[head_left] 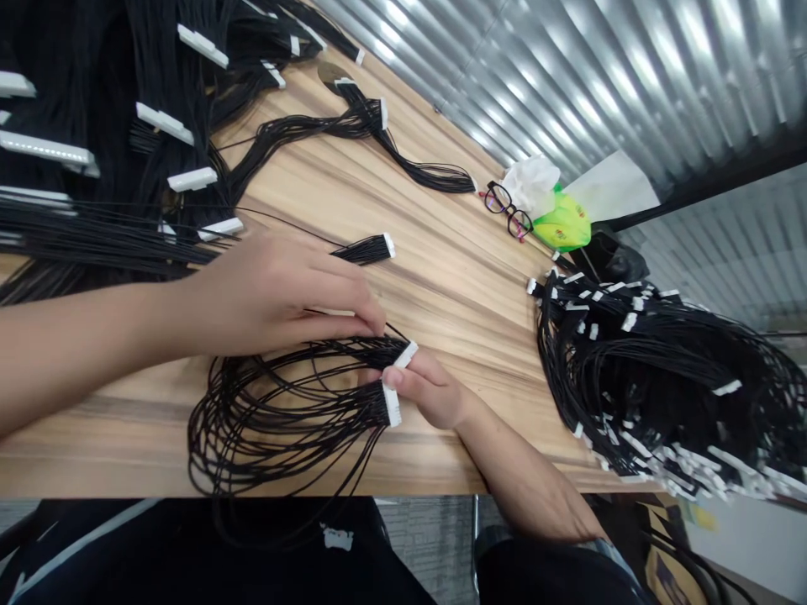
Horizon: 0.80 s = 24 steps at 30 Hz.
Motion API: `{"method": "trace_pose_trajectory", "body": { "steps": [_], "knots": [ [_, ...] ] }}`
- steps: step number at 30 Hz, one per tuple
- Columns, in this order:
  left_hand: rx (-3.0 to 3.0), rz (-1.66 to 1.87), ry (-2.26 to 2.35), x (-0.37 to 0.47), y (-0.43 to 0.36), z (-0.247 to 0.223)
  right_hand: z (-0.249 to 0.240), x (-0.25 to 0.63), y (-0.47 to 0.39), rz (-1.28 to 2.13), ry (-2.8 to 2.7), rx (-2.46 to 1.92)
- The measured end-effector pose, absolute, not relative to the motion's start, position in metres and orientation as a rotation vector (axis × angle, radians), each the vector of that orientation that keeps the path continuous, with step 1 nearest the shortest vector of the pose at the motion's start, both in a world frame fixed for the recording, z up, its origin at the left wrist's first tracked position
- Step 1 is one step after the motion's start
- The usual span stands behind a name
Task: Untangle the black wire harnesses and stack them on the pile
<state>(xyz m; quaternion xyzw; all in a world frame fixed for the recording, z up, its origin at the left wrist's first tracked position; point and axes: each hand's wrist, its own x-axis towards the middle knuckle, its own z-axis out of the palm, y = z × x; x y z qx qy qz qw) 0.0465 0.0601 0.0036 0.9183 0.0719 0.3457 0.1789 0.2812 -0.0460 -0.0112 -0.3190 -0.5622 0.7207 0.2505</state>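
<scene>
My right hand (435, 391) grips a white plastic connector (392, 403), with the thumb over its near face. Another white connector piece (407, 355) sits at an angle just above the thumb. Many thin black wires (252, 437) run from these into a wide loop that hangs past the table's front edge. Just above the loop is my left hand (283, 294), its fingers pinched together on a thin black wire close to the connector. Beyond it lies a short wire bundle ending in a white connector (389, 244).
A large heap of black wire harnesses (94, 101) covers the left of the wooden table (454, 277). Another harness pile (661, 370) lies at the right. Glasses (509, 210), white tissue (533, 183) and a green packet (564, 223) rest near the corrugated metal wall (567, 76).
</scene>
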Motion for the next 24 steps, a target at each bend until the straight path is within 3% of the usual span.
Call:
{"method": "trace_pose_trajectory", "body": {
  "steps": [5,12,24],
  "knots": [
    [2.456,0.906,0.276,0.05,0.056,0.006,-0.013,0.278,-0.048,1.907,-1.463,-0.973],
    [2.678,1.224,0.545,0.046,0.043,0.022,-0.026,0.284,-0.042,1.507,-1.287,-1.2],
    [3.007,1.117,0.526,0.047,0.027,0.019,-0.023,0.276,-0.046,1.186,-1.474,-1.29]
  ]
}}
